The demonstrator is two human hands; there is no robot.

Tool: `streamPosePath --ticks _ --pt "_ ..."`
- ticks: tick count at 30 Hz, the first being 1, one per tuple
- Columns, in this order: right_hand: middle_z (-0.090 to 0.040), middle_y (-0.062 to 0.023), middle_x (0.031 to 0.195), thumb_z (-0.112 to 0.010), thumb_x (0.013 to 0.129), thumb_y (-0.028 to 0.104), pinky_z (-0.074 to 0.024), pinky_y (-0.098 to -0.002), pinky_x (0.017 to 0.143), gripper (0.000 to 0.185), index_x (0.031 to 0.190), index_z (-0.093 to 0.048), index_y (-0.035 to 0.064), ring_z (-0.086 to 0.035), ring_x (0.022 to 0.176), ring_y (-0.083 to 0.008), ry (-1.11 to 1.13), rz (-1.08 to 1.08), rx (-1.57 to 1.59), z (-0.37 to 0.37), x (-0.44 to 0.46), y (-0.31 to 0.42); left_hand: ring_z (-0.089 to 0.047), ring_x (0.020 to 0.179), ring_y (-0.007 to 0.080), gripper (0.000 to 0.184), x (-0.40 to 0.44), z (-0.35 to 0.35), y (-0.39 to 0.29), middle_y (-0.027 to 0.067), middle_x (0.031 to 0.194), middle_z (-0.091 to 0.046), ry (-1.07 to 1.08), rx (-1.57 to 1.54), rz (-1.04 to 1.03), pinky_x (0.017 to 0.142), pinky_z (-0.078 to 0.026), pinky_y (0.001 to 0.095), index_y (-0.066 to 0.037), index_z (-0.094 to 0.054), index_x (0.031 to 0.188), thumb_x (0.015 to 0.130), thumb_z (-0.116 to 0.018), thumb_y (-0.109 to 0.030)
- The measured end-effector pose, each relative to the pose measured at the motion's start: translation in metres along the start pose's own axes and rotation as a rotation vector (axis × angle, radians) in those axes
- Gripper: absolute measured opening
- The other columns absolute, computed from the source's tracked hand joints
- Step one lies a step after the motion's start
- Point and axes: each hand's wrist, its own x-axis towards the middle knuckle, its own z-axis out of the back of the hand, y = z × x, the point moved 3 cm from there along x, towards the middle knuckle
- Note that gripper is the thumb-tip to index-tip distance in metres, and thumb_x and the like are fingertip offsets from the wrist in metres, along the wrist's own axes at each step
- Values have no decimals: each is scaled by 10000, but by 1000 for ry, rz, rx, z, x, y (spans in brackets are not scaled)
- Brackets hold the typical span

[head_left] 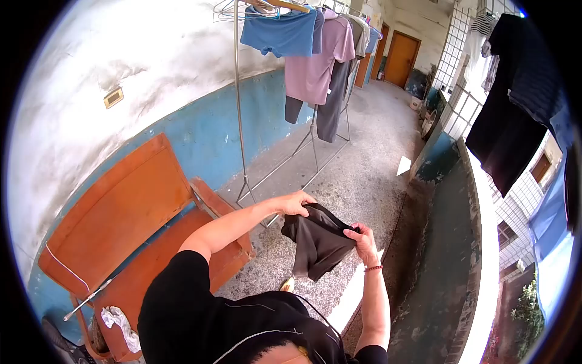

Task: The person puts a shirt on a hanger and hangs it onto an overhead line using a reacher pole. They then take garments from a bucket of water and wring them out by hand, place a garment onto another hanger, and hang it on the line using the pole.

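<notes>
In the lower middle of the frame, a dark garment (321, 239) hangs between the two hands, clear of the floor (379, 142). The left hand (296, 204) pinches its upper left corner, and the right hand (365, 244), a red bracelet (373, 268) at its wrist, grips the other end of the dark upper edge. The step in hand appears to be holding the piece spread by that edge; the lower part falls in loose folds, so whether it is a pair of shorts is hard to say. The next move, I judge, calls for both grips kept firm and level, with the edge drawn straight so the cloth does not twist. Beyond, at left, stands a wooden seat (115, 194); farther, at upper middle, a metal rack (238, 115) bears a pink shirt (324, 64) and blue shorts (276, 31), with a brown door (402, 59) farthest off.
</notes>
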Motion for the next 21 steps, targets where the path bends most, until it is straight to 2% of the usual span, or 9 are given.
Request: streamPosePath --ticks 3,5,9,12,14,15,18,19,21 --pt "-585 -26 678 -708 664 -36 -449 -238 534 186 748 -562 43 -542 578 -107 39 46 -70 -6 59 71 -566 822 118 365 43 62 60 51 886 -625 -70 -102 30 739 -454 266 -6 -628 980 630 -543 55" --pt "-568 -9 661 -677 661 -69 -434 -227 540 185 705 -547 55 -524 567 -97 40 62 -96 -9 101 97 -579 837 174 325 63 96 66 85 863 -624 -136 187 188 723 -461 304 -15 -637 918 617 -532 48" --pt "-530 18 586 -651 583 -70 -346 -206 482 167 647 -540 37 -463 524 -60 -50 225 -601 -4 181 131 -560 856 362 215 116 140 120 200 838 -592 -617 691 151 725 -449 428 -29 -613 855 650 -557 -63" --pt "-530 6 575 -648 586 -52 -339 -208 472 153 626 -527 32 -461 522 -53 -43 210 -653 8 235 145 -578 784 323 235 160 160 149 169 819 -603 -854 563 300 704 -455 420 -31 -603 920 714 -520 -109" --pt "-579 -76 595 -669 605 88 -425 -279 515 140 689 -581 17 -540 533 -152 -80 193 -987 29 272 146 -573 723 249 227 189 159 181 78 846 -596 -967 -494 548 635 -454 392 -61 -586 963 780 -486 -151" --pt "-579 -76 595 -669 605 88 -425 -279 515 140 689 -581 17 -540 533 -152 -63 208 -982 34 293 147 -548 731 184 241 205 166 188 47 808 -570 -962 -685 480 618 -450 344 -60 -586 983 803 -463 -165" --pt "-632 -158 731 -657 627 317 -481 -382 683 305 807 -673 72 -612 733 -322 187 183 -1410 66 345 136 -528 721 168 231 259 185 218 57 792 -568 -1149 -681 299 612 -441 309 -45 -591 955 782 -491 -160" --pt "-633 -154 708 -688 634 281 -478 -342 629 295 793 -669 33 -622 678 -260 269 149 -1466 73 358 140 -526 718 161 250 270 193 212 61 783 -572 -1169 -597 274 622 -429 299 -21 -585 946 759 -510 -169" --pt "-632 -172 729 -674 644 284 -481 -359 654 287 781 -667 32 -619 700 -303 275 90 -1448 99 402 150 -522 715 149 264 289 219 186 55 760 -573 -1106 -325 207 634 -418 289 2 -577 896 713 -566 -188"
